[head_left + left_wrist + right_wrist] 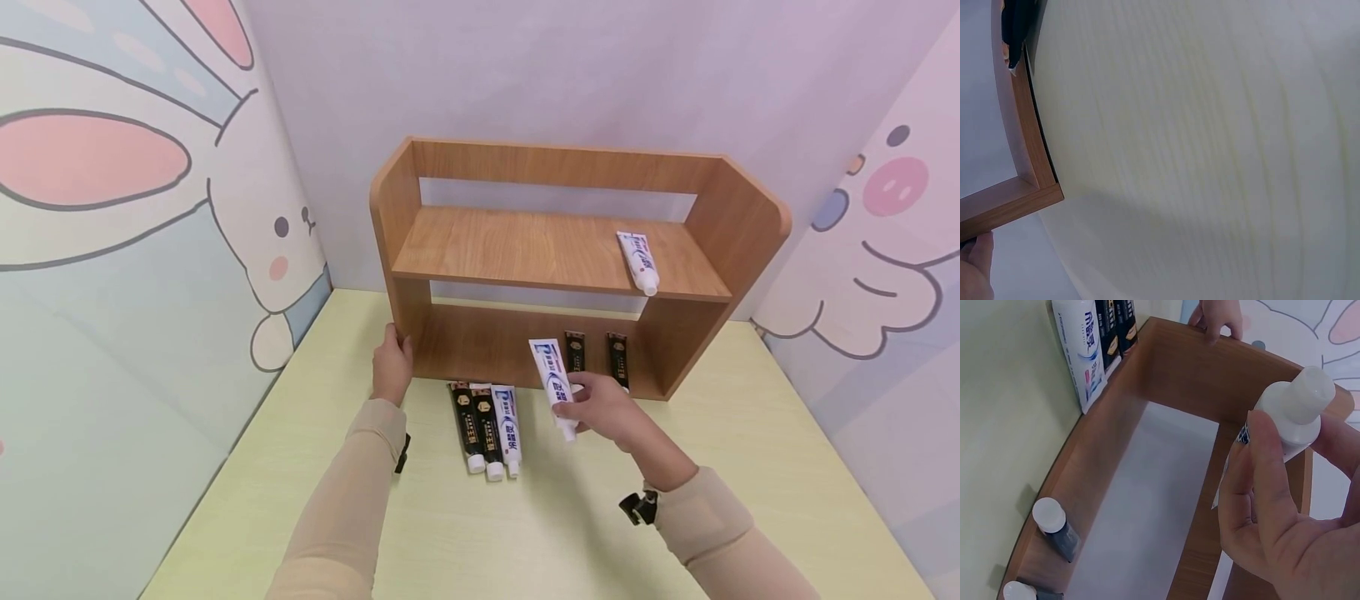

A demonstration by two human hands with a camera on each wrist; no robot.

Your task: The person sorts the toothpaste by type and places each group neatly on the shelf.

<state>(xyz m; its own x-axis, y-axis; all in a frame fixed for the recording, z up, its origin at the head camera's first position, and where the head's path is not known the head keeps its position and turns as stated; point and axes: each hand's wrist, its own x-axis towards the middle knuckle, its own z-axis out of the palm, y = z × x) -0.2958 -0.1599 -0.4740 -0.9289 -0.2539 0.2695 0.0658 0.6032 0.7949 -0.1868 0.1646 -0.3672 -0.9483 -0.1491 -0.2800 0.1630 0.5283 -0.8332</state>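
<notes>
My right hand [609, 410] pinches a white toothpaste tube [551, 371] near its cap, held up in front of the lower shelf. In the right wrist view, the thumb and fingers wrap the tube's white shoulder [1286, 415], cap pointing up. My left hand [392, 367] grips the front edge of the wooden shelf unit's left side panel [390, 217]. Before the unit, two black toothpaste tubes [467, 427] and a white one [507, 425] lie side by side on the table. Two other black tubes [618, 358] rest on the lower shelf, right side.
Another white tube [637, 260] lies on the upper shelf [510, 246] at the right, its cap over the front edge. The unit stands on a pale yellow table [450, 533]. Cartoon-printed walls [150, 358] rise at both sides, a plain one behind.
</notes>
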